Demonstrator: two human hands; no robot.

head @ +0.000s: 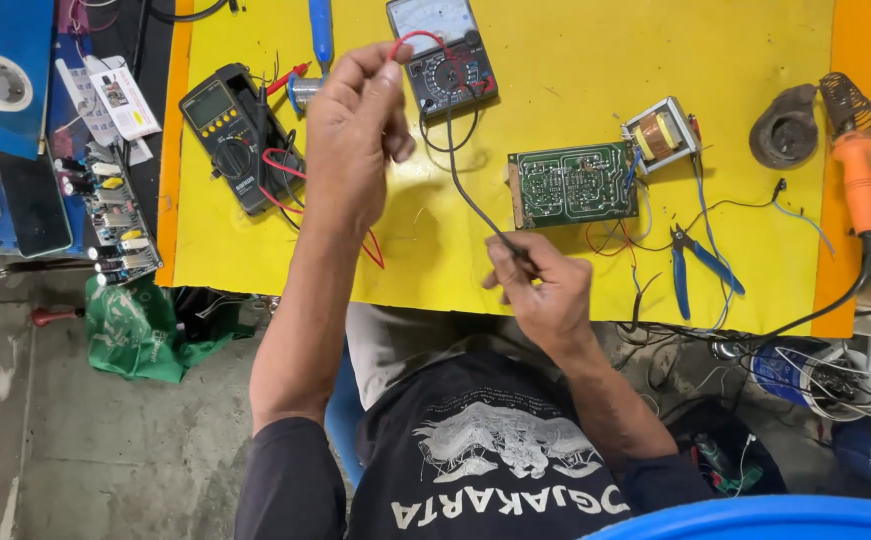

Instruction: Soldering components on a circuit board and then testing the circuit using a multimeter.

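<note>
The left hand is raised over the yellow mat, its thumb and forefinger pinching the red test lead where the wire is arching up toward twelve o'clock. The right hand is sitting lower, at about four o'clock from the left, closed around the black test lead, which is running out of the fist toward eleven o'clock. Both leads are climbing to the analogue meter, which is lying flat on the mat at one o'clock from the left hand.

At nine o'clock from the left hand a black digital multimeter is lying tilted, with red wires trailing beside it. At one o'clock from the right hand a green circuit board is resting on the mat, and a small transformer with a copper winding is sitting just beside the board's upper right corner. Blue-handled cutters are lying at three o'clock from the right hand, among loose thin wires. Farther out toward the mat's right edge, an orange-handled soldering iron is lying near a round dark stand.
</note>
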